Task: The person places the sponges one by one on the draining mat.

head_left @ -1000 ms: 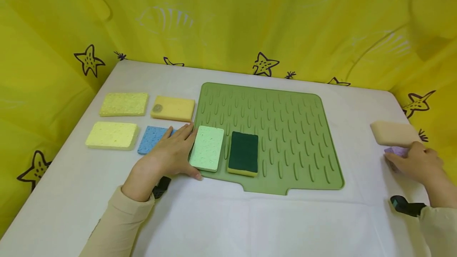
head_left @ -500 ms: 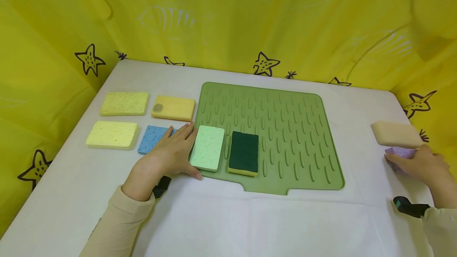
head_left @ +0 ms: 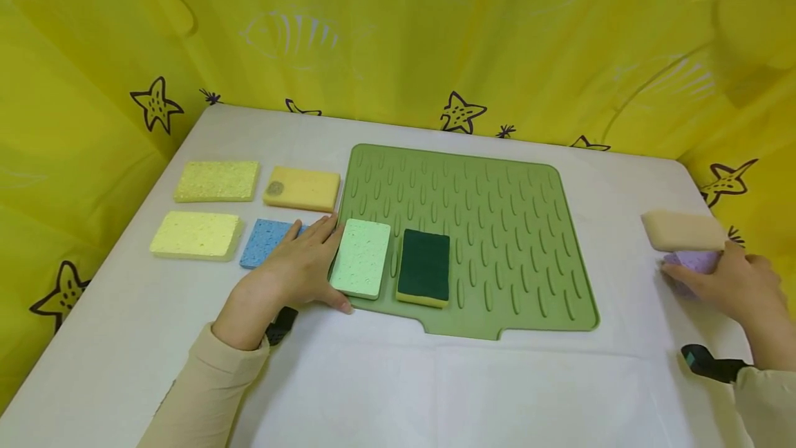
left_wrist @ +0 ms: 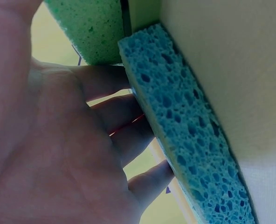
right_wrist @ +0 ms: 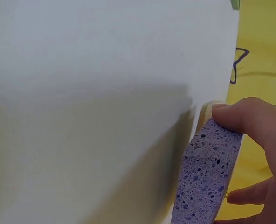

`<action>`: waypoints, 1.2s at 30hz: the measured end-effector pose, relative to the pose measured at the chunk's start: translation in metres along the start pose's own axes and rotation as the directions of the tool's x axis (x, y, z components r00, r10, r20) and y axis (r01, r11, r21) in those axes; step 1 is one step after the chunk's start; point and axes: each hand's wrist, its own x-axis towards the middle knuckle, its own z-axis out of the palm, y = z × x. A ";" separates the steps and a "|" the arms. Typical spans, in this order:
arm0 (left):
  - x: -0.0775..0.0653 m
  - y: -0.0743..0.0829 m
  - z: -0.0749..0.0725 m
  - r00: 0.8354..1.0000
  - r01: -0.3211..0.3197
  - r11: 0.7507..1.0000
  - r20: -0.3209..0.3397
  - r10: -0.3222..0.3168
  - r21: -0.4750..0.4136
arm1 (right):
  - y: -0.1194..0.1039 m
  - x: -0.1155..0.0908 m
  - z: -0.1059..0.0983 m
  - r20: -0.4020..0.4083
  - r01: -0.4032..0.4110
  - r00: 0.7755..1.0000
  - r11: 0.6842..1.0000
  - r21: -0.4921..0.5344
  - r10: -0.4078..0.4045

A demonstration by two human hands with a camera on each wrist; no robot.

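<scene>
In the head view my left hand lies with fingers extended over the blue sponge. Its fingertips and thumb are at the left side and lower corner of the pale green sponge, which sits on the green mat. The left wrist view has the fingers nearly straight beside the blue sponge. At the far right my right hand pinches a purple sponge; the thumb presses its end in the right wrist view. Against its far side is a beige sponge.
A dark green scouring sponge with a yellow base sits on the mat. To the left lie a speckled yellow sponge, a pale yellow one and an orange-yellow one on the white table. Yellow curtains stand behind.
Over the last half second the right hand and purple sponge have shifted slightly left, and the beige sponge has moved left with them. The left hand has stayed put.
</scene>
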 end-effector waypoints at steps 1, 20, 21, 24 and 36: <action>0.000 0.000 0.000 1.000 0.001 1.000 0.000 -0.001 -0.001 | -0.002 -0.001 -0.001 0.001 0.002 1.000 1.000 -0.002 -0.002; 0.000 -0.001 -0.001 1.000 0.005 1.000 0.006 -0.005 0.002 | -0.045 -0.012 -0.011 -0.010 0.146 0.989 0.989 -0.027 -0.146; 0.000 -0.001 -0.001 1.000 0.005 1.000 0.007 -0.005 0.004 | -0.047 -0.012 -0.012 -0.011 0.151 0.988 0.988 -0.024 -0.152; 0.000 -0.001 -0.001 1.000 0.003 1.000 0.009 -0.003 0.006 | -0.054 -0.014 -0.012 -0.017 0.173 0.985 0.985 -0.008 -0.173; 0.000 0.001 0.000 1.000 0.005 1.000 0.013 -0.005 0.008 | -0.085 -0.019 -0.006 -0.080 0.274 0.960 0.961 0.045 -0.270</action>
